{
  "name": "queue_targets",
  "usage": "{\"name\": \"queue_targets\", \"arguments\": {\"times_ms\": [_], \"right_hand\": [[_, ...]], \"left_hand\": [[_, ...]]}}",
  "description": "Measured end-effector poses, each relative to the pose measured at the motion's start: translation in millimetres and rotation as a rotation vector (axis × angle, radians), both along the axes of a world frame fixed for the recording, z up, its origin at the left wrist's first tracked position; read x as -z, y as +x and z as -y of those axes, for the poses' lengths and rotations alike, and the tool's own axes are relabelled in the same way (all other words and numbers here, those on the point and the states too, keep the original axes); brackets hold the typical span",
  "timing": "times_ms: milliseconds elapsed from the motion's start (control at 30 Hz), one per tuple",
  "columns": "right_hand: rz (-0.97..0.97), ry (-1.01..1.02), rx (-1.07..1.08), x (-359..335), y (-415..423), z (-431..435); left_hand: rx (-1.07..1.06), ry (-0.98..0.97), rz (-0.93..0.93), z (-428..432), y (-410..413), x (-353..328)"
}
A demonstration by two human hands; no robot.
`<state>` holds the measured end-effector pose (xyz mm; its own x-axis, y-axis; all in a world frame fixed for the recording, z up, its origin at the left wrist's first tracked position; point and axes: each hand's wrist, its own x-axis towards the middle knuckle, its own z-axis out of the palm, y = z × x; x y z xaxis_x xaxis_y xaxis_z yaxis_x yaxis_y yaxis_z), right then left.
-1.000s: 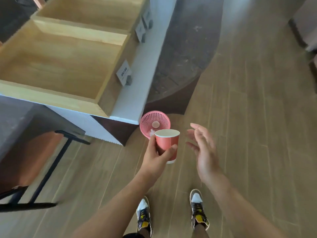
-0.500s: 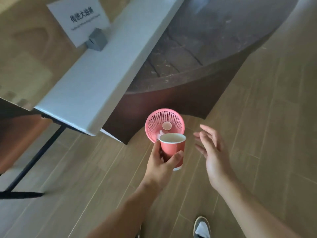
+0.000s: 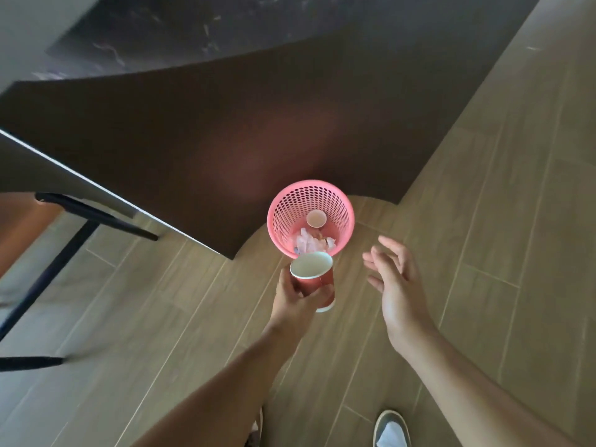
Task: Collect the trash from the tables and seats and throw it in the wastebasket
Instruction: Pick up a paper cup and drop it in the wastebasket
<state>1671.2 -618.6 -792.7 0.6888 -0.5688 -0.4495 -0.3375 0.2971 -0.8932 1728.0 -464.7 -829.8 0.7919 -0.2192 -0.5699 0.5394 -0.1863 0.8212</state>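
Note:
A red paper cup (image 3: 317, 280) with a white inside is gripped upright by my left hand (image 3: 292, 296), just in front of the near rim of a pink perforated wastebasket (image 3: 283, 209) standing on the wooden floor. Inside the basket lie crumpled white paper (image 3: 306, 241) and another cup (image 3: 316, 219) seen from above. To the right of the cup hovers my right hand (image 3: 395, 282), holding nothing, fingers spread and relaxed.
A dark brown curved counter base (image 3: 225, 133) rises right behind the basket. A white-edged table (image 3: 80, 179) and black chair legs (image 3: 58, 253) stand at the left. My shoe (image 3: 392, 429) shows at the bottom on wooden floor.
The view has closed in on the basket and tilted down. My left hand has carried the cup nearer to the basket's rim; my right hand stays open beside it.

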Motion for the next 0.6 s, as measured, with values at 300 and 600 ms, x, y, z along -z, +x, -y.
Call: {"name": "queue_targets", "arguments": {"times_ms": [300,600], "right_hand": [[0.049,-0.073,-0.021,-13.5,21.1,18.3],[0.043,-0.113,-0.057,-11.3,12.5,19.4]], "left_hand": [[0.02,0.189,0.182,44.9,122.0,-9.3],[0.075,0.462,0.083,-5.0,65.6,36.0]]}}
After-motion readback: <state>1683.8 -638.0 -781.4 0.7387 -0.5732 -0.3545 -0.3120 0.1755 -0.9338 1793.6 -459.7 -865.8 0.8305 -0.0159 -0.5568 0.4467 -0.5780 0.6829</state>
